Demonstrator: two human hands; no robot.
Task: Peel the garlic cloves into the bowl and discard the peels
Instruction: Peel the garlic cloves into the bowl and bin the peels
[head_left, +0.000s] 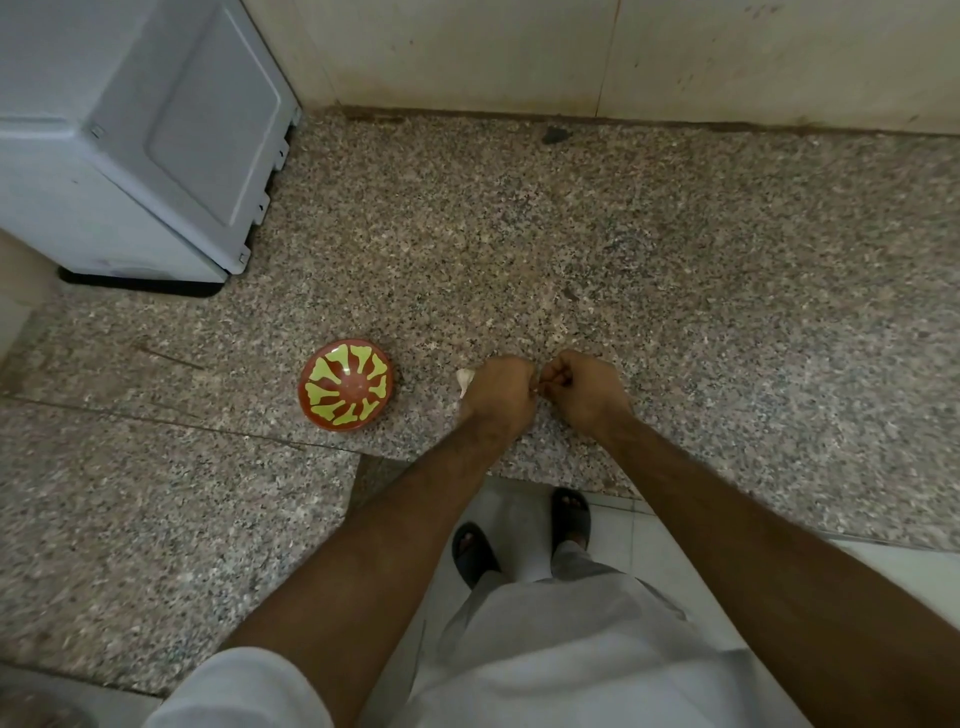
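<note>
A red bowl (345, 384) with a yellow-green pattern stands on the speckled granite counter (675, 291), and nothing shows inside it. To its right my left hand (501, 389) is curled around garlic (464, 380), whose pale tip pokes out on the hand's left side. My right hand (576, 384) is curled too, and its fingertips meet the left hand's fingers at a small pale bit, most of which is hidden. Both hands hover just above the counter near its front edge.
A white appliance (140, 140) fills the back left corner of the counter. A tiled wall (571, 52) runs along the back. The counter's front edge steps in at the middle, where my feet in dark sandals (519, 540) stand on a pale floor.
</note>
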